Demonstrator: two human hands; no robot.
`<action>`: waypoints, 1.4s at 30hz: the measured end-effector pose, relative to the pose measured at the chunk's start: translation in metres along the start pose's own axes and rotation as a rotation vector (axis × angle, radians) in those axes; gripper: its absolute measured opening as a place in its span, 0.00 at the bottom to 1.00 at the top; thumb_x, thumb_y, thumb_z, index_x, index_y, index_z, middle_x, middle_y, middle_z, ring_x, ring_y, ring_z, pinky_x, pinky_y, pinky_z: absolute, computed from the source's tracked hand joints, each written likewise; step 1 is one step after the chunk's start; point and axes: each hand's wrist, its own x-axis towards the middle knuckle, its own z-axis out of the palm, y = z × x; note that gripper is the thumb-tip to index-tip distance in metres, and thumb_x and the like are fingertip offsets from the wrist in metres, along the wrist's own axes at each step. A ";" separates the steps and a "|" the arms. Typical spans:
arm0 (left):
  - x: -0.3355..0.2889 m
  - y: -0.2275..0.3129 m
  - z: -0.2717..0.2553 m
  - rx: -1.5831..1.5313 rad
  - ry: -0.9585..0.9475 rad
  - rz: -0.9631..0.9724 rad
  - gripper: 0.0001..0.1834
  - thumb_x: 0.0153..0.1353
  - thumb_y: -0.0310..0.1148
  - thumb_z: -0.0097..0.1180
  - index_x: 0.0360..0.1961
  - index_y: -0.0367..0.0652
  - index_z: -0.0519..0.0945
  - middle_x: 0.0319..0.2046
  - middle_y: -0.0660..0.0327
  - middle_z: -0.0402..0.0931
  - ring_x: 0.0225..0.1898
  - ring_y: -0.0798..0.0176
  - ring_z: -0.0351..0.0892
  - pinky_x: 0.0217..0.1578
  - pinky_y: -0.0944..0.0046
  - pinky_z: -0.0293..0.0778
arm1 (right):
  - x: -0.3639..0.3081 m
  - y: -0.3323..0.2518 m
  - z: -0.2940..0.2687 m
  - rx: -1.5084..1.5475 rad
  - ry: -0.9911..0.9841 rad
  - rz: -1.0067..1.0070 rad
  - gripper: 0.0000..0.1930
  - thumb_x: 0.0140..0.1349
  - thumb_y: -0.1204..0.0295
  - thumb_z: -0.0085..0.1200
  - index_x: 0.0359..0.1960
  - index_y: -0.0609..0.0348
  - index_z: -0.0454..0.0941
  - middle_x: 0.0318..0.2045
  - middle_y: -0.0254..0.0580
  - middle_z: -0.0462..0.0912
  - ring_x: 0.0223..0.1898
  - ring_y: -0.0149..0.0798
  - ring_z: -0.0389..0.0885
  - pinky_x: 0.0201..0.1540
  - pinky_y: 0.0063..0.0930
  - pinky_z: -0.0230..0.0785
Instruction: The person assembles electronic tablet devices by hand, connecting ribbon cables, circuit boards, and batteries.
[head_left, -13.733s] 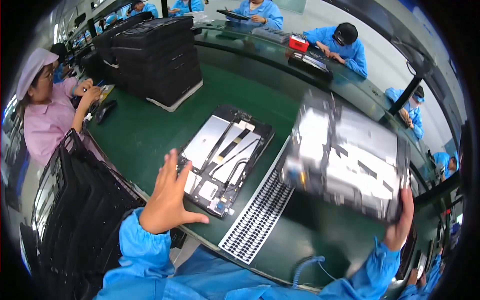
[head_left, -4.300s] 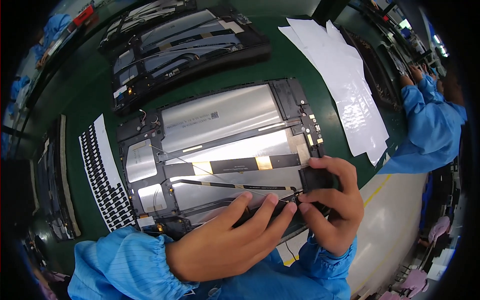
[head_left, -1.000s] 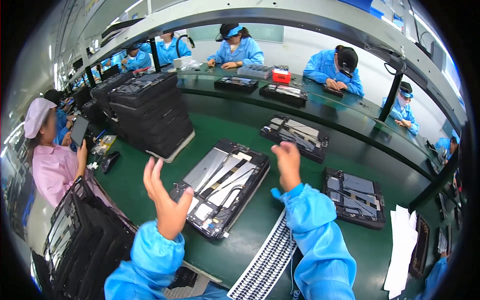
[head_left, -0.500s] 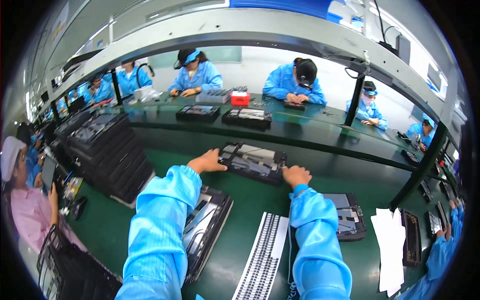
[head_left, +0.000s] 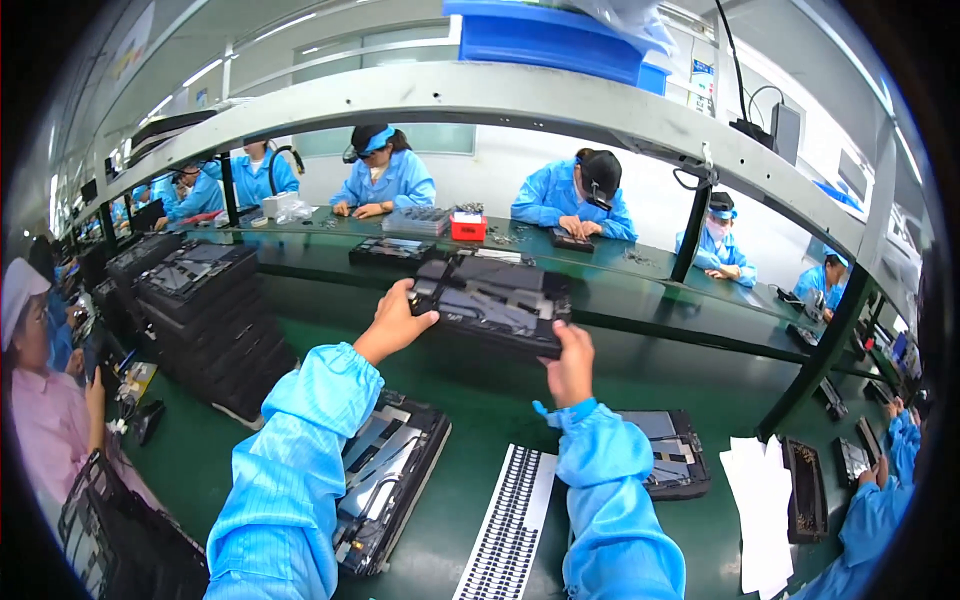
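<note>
From my remote post I saw the open-backed device held between both hands, raised over the green table. Left hand grasped its left end; right hand clasped its right end. A second device lay nearer, partly hidden by the left sleeve.

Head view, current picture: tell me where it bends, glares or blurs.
Head view: the fisheye bows the pale shelf beam into an arch and leaves black corners; head view: silver panels beside the left sleeve catch bright glare; head view: the open device held between the left hand and right hand looks slightly soft.
</note>
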 end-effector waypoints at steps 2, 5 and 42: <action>-0.018 0.029 -0.017 -0.016 0.141 0.191 0.40 0.45 0.39 0.64 0.56 0.32 0.59 0.51 0.43 0.65 0.55 0.43 0.62 0.55 0.55 0.59 | -0.009 -0.032 -0.001 0.257 -0.257 -0.014 0.08 0.56 0.69 0.53 0.33 0.60 0.75 0.35 0.39 0.77 0.37 0.39 0.76 0.43 0.43 0.70; -0.060 0.080 -0.035 -0.136 0.174 0.320 0.38 0.48 0.35 0.62 0.57 0.33 0.57 0.52 0.45 0.62 0.56 0.47 0.61 0.55 0.57 0.58 | -0.034 -0.089 -0.012 0.303 -0.251 -0.065 0.07 0.57 0.72 0.52 0.35 0.60 0.75 0.33 0.40 0.78 0.36 0.37 0.78 0.42 0.37 0.72; -0.289 0.086 0.058 -0.047 -0.441 0.674 0.26 0.46 0.36 0.61 0.45 0.31 0.71 0.47 0.47 0.66 0.49 0.48 0.66 0.49 0.53 0.63 | -0.251 -0.061 -0.089 -1.715 -0.506 -0.663 0.03 0.40 0.77 0.56 0.17 0.63 0.78 0.34 0.44 0.76 0.41 0.46 0.69 0.46 0.38 0.58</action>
